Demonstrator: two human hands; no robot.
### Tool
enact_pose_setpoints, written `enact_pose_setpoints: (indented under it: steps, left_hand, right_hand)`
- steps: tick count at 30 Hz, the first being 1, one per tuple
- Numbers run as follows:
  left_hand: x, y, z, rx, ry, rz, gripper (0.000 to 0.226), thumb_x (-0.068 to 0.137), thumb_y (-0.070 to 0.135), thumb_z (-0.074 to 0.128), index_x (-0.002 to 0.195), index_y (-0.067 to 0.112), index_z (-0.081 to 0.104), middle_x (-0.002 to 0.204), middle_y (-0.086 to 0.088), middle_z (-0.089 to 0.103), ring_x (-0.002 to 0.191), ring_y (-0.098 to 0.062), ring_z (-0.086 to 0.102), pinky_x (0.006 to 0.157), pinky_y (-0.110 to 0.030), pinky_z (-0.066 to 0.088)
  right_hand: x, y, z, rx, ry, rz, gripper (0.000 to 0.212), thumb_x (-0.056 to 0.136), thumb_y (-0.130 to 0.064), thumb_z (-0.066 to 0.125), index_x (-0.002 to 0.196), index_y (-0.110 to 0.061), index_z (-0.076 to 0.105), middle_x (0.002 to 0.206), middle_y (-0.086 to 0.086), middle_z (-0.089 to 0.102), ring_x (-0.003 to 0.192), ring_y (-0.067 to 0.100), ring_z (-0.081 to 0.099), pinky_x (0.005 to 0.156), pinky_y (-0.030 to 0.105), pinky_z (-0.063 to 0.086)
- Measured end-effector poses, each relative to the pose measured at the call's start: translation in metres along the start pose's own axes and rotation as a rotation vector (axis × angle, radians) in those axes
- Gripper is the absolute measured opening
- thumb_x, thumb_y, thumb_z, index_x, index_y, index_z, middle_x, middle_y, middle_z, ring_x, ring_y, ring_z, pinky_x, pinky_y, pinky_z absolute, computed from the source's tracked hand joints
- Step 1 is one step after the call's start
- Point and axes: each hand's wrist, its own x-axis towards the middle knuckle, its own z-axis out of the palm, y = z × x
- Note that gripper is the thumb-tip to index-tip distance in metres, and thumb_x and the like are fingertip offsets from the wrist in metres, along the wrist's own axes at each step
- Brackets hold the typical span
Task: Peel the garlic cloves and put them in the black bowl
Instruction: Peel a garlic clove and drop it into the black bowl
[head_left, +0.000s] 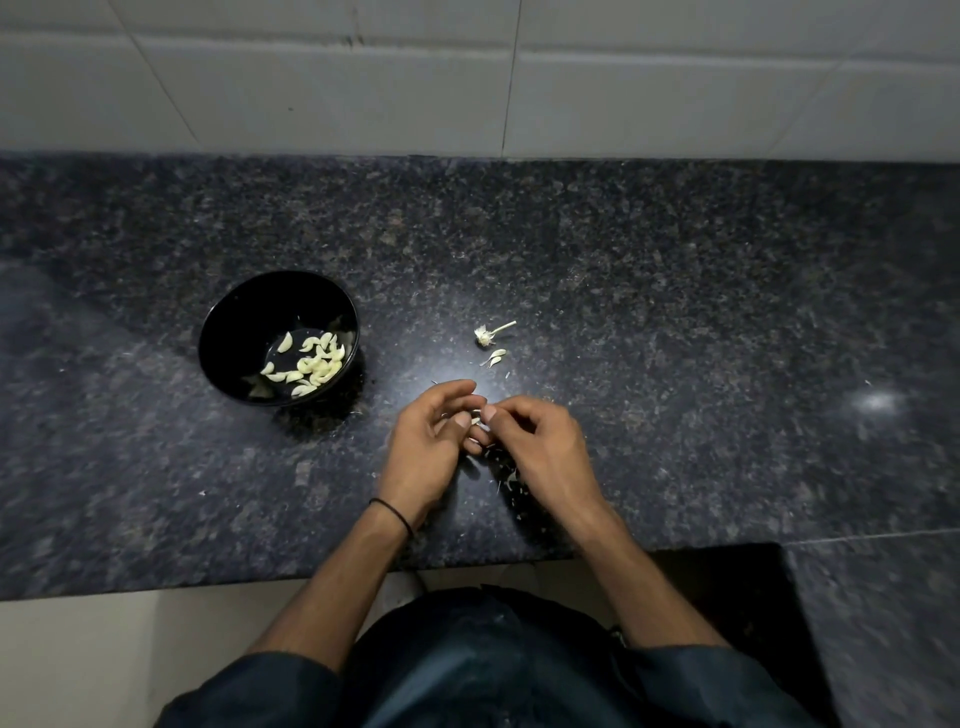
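A black bowl (234, 332) stands on the dark granite counter at the left, with several pale peeled garlic cloves (311, 364) in it. My left hand (423, 452) and my right hand (540, 441) meet just right of the bowl, above the counter. Their fingertips pinch a small garlic clove (477, 420) between them, mostly hidden by the fingers. A single unpeeled clove (496, 355) lies on the counter beyond the hands. Behind it lies the bare garlic stem with its root base (487, 335).
Bits of papery garlic skin (511, 480) lie scattered on the counter under and near my right hand. The counter's front edge (208, 590) runs close to my body. A tiled wall (467, 78) rises behind the counter.
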Motion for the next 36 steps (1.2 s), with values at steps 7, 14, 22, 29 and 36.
enact_pose_setpoints:
  steps: [7, 14, 22, 29, 36]
  left_hand:
    - [0.0, 0.002, 0.007, 0.052, -0.025, 0.014, 0.033, 0.103, -0.003, 0.042, 0.125, 0.012, 0.061, 0.117, -0.009, 0.069, 0.076, -0.02, 0.069, 0.064, -0.032, 0.057]
    - [-0.007, 0.005, 0.008, 0.283, -0.062, 0.16, 0.05, 0.099, -0.01, 0.038, 0.136, 0.02, 0.053, 0.133, 0.004, 0.061, 0.112, -0.004, 0.065, 0.084, -0.038, 0.06]
    - [-0.008, 0.007, 0.007, 0.36, 0.062, 0.249, 0.028, 0.094, 0.006, 0.065, 0.117, 0.021, 0.071, 0.094, 0.012, 0.076, 0.092, 0.0, 0.072, 0.09, -0.026, 0.056]
    - [-0.01, 0.004, -0.006, 0.559, 0.091, 0.471, 0.016, 0.087, 0.015, 0.076, 0.103, 0.017, 0.077, 0.11, 0.009, 0.072, 0.119, -0.009, 0.059, 0.105, -0.024, 0.042]
    - [-0.017, -0.004, -0.028, 0.622, 0.232, 0.419, 0.007, 0.09, 0.008, 0.071, 0.09, 0.014, 0.075, 0.1, 0.007, 0.071, 0.102, -0.011, 0.06, 0.094, -0.013, 0.039]
  right_hand:
    - [0.003, 0.003, -0.002, 0.042, 0.087, 0.023, 0.014, 0.092, -0.017, 0.067, 0.08, -0.017, 0.074, 0.075, -0.004, 0.073, 0.073, 0.01, 0.068, 0.07, 0.025, 0.052]
    - [0.006, 0.006, -0.007, 0.089, 0.189, 0.029, 0.012, 0.092, -0.02, 0.07, 0.083, -0.016, 0.075, 0.077, -0.004, 0.073, 0.077, 0.014, 0.067, 0.074, 0.028, 0.051]
    - [0.007, 0.008, -0.008, 0.113, 0.191, 0.001, 0.012, 0.092, -0.021, 0.07, 0.082, -0.017, 0.075, 0.076, -0.006, 0.072, 0.074, 0.008, 0.065, 0.073, 0.025, 0.05]
    - [0.003, 0.0, -0.004, 0.134, 0.081, -0.011, 0.012, 0.093, -0.019, 0.069, 0.084, -0.017, 0.076, 0.079, -0.005, 0.074, 0.078, 0.009, 0.068, 0.072, 0.019, 0.051]
    - [0.009, 0.005, 0.009, 0.055, -0.028, -0.056, 0.016, 0.096, -0.024, 0.066, 0.086, -0.016, 0.075, 0.083, -0.003, 0.072, 0.079, 0.006, 0.065, 0.075, 0.025, 0.049]
